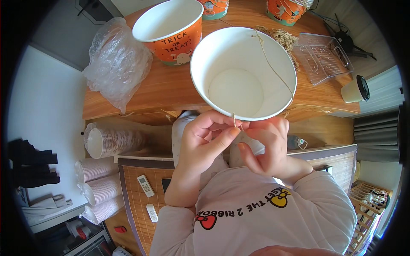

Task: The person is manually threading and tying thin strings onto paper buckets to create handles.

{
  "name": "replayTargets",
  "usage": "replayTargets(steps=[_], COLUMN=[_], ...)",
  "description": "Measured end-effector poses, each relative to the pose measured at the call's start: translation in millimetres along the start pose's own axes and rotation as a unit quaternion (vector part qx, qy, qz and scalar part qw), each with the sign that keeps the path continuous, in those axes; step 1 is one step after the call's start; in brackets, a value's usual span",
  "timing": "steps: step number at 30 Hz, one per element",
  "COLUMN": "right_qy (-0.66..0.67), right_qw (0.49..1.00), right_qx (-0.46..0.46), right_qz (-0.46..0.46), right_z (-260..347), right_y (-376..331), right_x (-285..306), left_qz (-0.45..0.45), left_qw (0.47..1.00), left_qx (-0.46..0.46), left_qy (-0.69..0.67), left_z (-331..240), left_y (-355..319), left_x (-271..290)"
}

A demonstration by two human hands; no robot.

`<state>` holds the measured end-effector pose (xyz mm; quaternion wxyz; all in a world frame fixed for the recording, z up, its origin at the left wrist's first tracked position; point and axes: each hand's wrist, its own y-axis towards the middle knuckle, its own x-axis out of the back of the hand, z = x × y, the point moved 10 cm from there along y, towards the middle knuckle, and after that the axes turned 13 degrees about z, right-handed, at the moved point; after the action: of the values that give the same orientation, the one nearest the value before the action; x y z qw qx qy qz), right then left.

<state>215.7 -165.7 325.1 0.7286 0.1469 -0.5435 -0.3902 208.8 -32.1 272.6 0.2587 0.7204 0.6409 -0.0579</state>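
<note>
A white-lined paper bucket (237,91) tilts toward me at the table's near edge, its outside hidden. A thin beige cord (273,68) runs from a knot by its far rim across the inside to the right rim; a short cord end pokes over the near rim. Just below that rim, my left hand (203,138) pinches the cord end between thumb and fingertips. Beside it, my right hand (270,141) has its fingers curled in against the bucket's near side, thumb apart from them; what they hold is hidden.
An orange printed bucket (173,40) and a crumpled clear plastic bag (117,62) stand left. Beige cords (279,38) lie behind the bucket, next to a clear plastic tray (322,59). A lidded cup (355,89) is at the right edge. Wrapped bucket stacks (100,187) lie lower left.
</note>
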Motion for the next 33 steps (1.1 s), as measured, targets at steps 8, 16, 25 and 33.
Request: replayTargets(steps=[8,16,25,33], right_qy=[0.054,0.03,-0.009,-0.047], right_qw=[0.996,0.995,0.998,0.996], right_qx=[0.061,0.087,0.064,0.063], right_qz=[-0.031,-0.035,0.012,-0.052], right_z=[8,14,10,9], right_y=[-13,-13,-5,-9], right_x=[3,-3,-6,15], left_qz=[0.011,-0.027,0.004,-0.027], left_qw=[0.968,0.999,1.0,0.999], left_qx=[-0.035,-0.003,-0.01,-0.009], left_qy=[0.25,0.03,-0.018,-0.014], left_z=[-11,8,5,3], left_y=[-4,-6,-6,-8], left_x=[4,4,-2,0])
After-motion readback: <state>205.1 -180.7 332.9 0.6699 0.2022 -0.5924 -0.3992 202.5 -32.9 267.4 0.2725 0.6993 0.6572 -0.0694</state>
